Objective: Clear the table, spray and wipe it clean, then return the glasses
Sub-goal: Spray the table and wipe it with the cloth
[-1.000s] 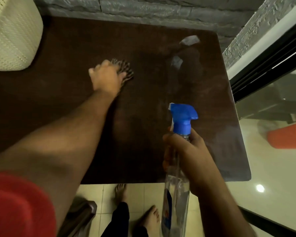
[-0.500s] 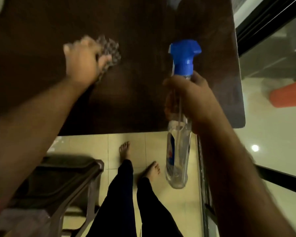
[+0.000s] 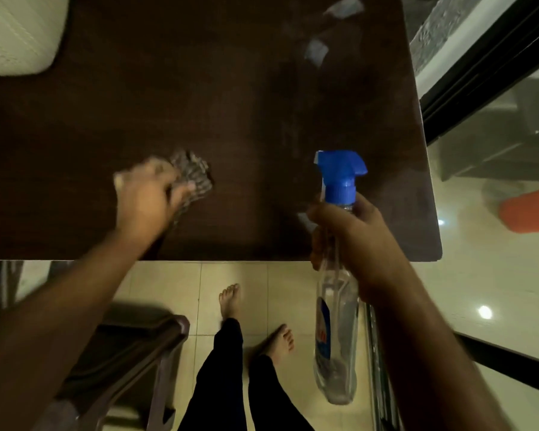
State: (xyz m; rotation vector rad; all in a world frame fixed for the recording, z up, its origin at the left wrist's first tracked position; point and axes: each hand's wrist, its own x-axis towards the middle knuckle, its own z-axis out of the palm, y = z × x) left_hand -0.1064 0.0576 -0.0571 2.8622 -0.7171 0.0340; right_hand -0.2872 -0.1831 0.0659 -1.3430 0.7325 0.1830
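Left hand (image 3: 147, 194), motion-blurred, presses checked cloth (image 3: 192, 177) onto dark counter (image 3: 106, 126). Right hand (image 3: 352, 241) grips clear, blue-triggered spray bottle (image 3: 336, 306).

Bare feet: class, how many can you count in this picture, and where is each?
2. One foot is on the tiled floor just below the table edge; the other foot is lower and further right, beside the spray bottle.

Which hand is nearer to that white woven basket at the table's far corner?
The left hand. It presses a cloth on the table, below and right of the basket. The right hand, gripping the spray bottle, is farther right, by the near edge.
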